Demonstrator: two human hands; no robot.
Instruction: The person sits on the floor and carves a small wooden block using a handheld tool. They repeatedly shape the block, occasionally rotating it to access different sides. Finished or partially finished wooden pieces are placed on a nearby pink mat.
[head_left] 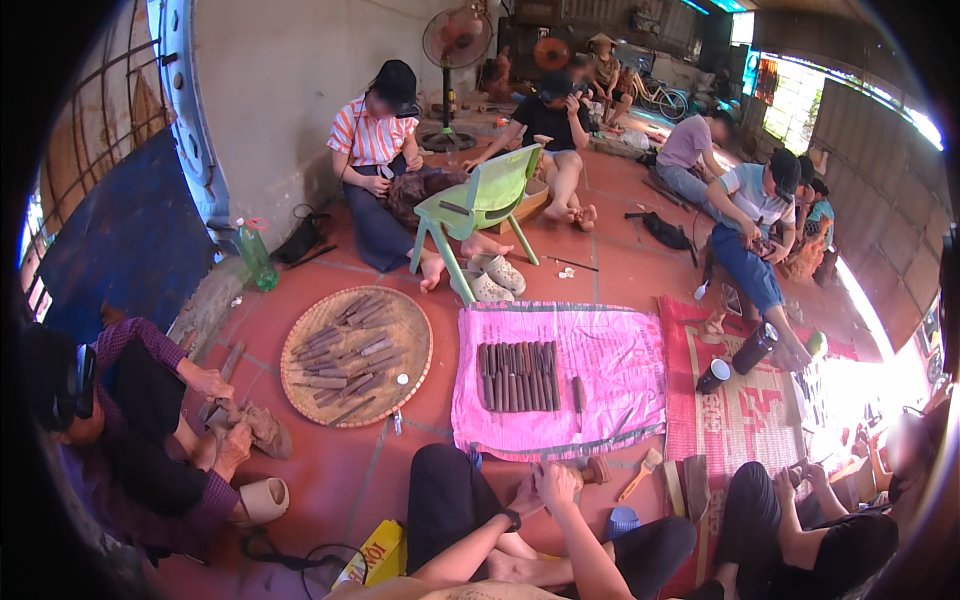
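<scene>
My left hand [526, 496], with a dark band at its wrist, meets my right hand [556, 484] above my crossed legs. Both have bent, closed fingers; whatever is between them is too small or hidden to make out. Just beyond the right hand is a brown wooden piece [597, 470]; I cannot tell whether that hand touches it. A brush with a wooden handle [640, 475] lies to its right. Ahead, a pink sack [630, 345] is spread on the floor, bearing a row of dark, slender carving tools [520, 377] and a single one [578, 395] apart.
A round woven tray [425, 375] of similar tools sits left of the sack. Beyond stands a green plastic chair [490, 195]. A red mat [690, 340] holds a cup [713, 375] and dark tumbler [755, 348]. Several people sit around; one at left handles a brown carving [268, 430].
</scene>
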